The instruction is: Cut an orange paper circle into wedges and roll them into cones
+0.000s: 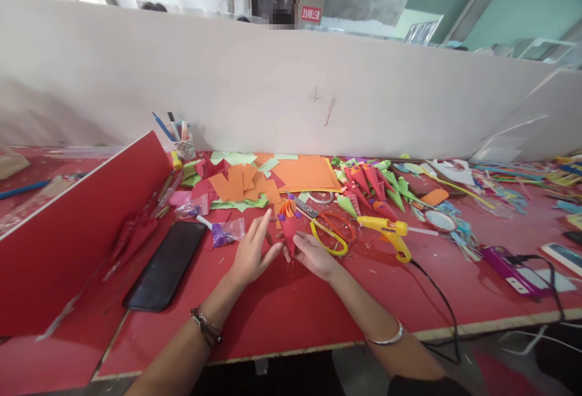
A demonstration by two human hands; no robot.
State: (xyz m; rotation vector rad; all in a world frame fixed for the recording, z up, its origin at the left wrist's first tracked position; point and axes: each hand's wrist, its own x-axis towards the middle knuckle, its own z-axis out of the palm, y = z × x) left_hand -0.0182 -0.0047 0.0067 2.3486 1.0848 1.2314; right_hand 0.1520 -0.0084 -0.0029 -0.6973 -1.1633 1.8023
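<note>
1. Now, two hands work above the bench (291,317): the right hand (314,255) grips one red cone (288,232) by its lower side; the left hand (251,251), fingers spread beside it, appears to hold nothing. Whether it touches the cone, I cannot tell.
2. Good handling here probably means a light, low grip, so the cone's wall isn't crushed and its orange-and-purple mouth isn't bent.
3. Nearby: one black phone (167,264), left; one yellow glue gun (384,225), right.
4. Farther: red and green cones (366,184), overlapping too much to count.
5. Also back there: one pen cup (184,148).
</note>
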